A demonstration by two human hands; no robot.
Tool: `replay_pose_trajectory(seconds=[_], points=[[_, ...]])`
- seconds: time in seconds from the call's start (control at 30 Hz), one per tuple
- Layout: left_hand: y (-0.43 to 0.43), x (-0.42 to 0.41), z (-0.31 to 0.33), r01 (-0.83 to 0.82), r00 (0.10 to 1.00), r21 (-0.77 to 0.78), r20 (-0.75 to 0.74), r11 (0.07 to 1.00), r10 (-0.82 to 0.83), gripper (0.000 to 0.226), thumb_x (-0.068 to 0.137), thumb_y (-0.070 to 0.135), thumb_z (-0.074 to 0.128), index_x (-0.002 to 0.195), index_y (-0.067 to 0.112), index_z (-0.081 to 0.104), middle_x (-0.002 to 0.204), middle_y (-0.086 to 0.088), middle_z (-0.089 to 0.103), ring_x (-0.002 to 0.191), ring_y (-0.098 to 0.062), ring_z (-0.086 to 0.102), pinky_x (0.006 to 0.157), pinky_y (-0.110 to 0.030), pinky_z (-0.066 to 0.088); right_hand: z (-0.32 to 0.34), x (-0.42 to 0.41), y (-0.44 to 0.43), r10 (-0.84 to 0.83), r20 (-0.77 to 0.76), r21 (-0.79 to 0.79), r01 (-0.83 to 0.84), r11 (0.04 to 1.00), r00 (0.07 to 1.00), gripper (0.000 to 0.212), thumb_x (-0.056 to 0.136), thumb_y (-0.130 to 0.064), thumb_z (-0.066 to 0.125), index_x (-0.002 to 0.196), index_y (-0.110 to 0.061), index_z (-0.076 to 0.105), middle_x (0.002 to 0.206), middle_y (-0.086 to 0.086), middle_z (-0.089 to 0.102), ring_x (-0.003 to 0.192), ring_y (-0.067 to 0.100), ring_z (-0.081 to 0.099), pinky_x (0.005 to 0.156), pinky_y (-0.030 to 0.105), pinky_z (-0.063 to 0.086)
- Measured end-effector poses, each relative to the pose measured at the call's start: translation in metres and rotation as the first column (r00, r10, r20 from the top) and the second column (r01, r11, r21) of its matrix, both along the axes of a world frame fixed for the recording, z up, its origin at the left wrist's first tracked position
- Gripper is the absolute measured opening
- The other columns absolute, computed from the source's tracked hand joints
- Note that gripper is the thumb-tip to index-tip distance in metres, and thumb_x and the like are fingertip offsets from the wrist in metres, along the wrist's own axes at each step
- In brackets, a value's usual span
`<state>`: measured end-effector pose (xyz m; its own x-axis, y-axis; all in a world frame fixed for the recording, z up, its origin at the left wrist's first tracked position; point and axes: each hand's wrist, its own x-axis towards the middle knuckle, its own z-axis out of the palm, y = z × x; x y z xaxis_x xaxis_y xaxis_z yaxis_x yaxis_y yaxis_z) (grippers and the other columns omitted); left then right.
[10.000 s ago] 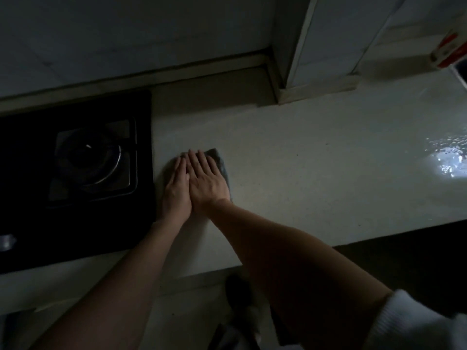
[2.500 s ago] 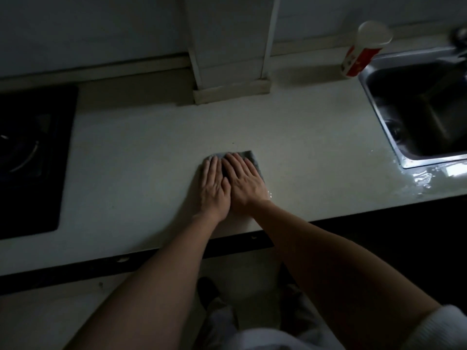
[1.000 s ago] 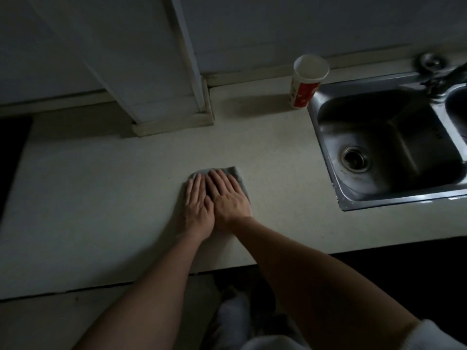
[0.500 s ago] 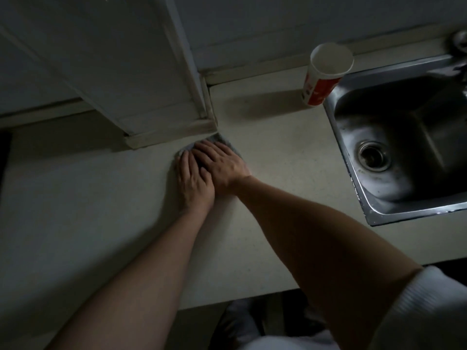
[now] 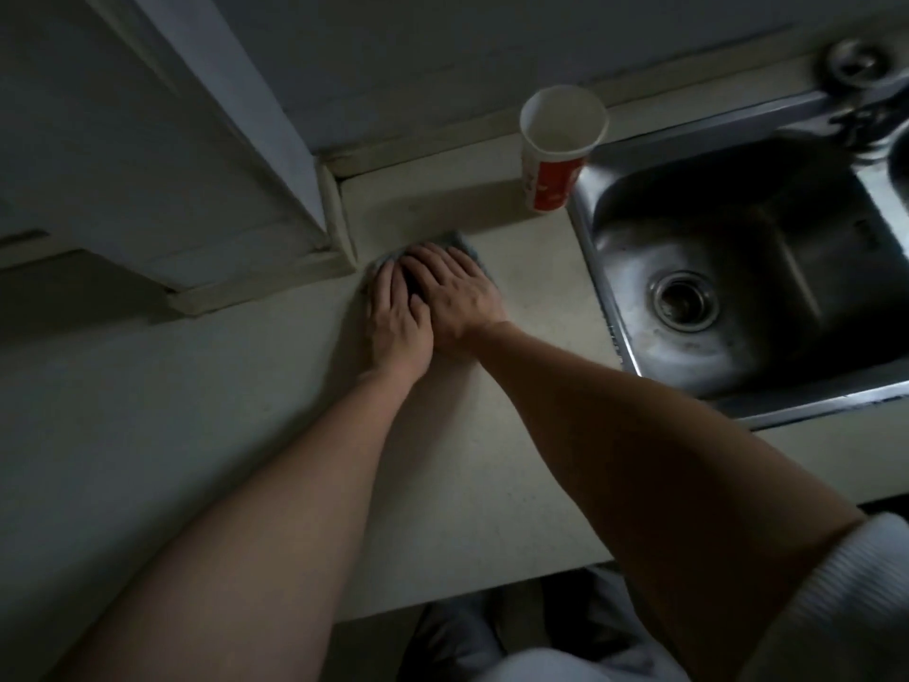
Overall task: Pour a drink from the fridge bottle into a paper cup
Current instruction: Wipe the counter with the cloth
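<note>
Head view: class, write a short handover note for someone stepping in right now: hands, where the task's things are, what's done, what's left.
Left hand and right hand: both flat, side by side, pressing a grey cloth onto the countertop near the wall corner.
Paper cup: upright, looks empty, at the back of the counter beside the sink.
Fridge bottle: not in view.
Done: nothing poured.
Left: leave the cloth, fetch the bottle, pour into the cup.
</note>
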<state>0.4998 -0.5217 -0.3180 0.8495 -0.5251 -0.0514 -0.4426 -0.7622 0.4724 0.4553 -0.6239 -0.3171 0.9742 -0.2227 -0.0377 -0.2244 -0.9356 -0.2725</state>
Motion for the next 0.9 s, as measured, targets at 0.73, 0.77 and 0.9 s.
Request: replay_pose_trajectory(seconds=[0.73,0.77,0.9], points=[[0.012,-0.064,0.001,0.114,0.992,-0.071,-0.038,0.991,-0.117,0.064,0.096,0.033,0.017,0.148,-0.001,0.037,0.158,-0.015,0.031,0.147,-0.028,0.026,0.122,-0.035,0.015,0.003,-0.068,0.013,-0.077,-0.053,0.068,0.080,0.994,0.996,0.061,0.101,-0.047,0.024,0.155,-0.022,0.012,0.163,0.000,0.010,0.150,0.014,-0.001,0.122,0.034,-0.004],[0.014,-0.056,0.002,0.068,0.996,-0.066,-0.046,0.996,-0.071,0.062,0.098,0.032,0.019,0.149,0.001,0.034,0.159,-0.013,0.028,0.149,-0.026,0.023,0.123,-0.033,0.012,0.004,-0.057,0.014,-0.053,-0.042,0.074,0.056,0.996,0.998,0.060,0.102,-0.046,0.025,0.155,-0.021,0.014,0.163,0.000,0.012,0.150,0.013,0.001,0.121,0.033,-0.004],[0.006,-0.026,0.004,-0.038,0.999,-0.072,-0.039,0.997,0.035,0.047,0.104,0.015,0.035,0.150,0.004,0.035,0.160,-0.008,0.028,0.148,-0.019,0.023,0.117,-0.019,0.008,0.000,-0.019,0.010,-0.003,-0.029,0.055,0.005,0.999,1.000,0.058,0.103,-0.044,0.022,0.155,-0.019,0.017,0.162,0.000,0.015,0.150,0.014,0.004,0.122,0.033,-0.003]])
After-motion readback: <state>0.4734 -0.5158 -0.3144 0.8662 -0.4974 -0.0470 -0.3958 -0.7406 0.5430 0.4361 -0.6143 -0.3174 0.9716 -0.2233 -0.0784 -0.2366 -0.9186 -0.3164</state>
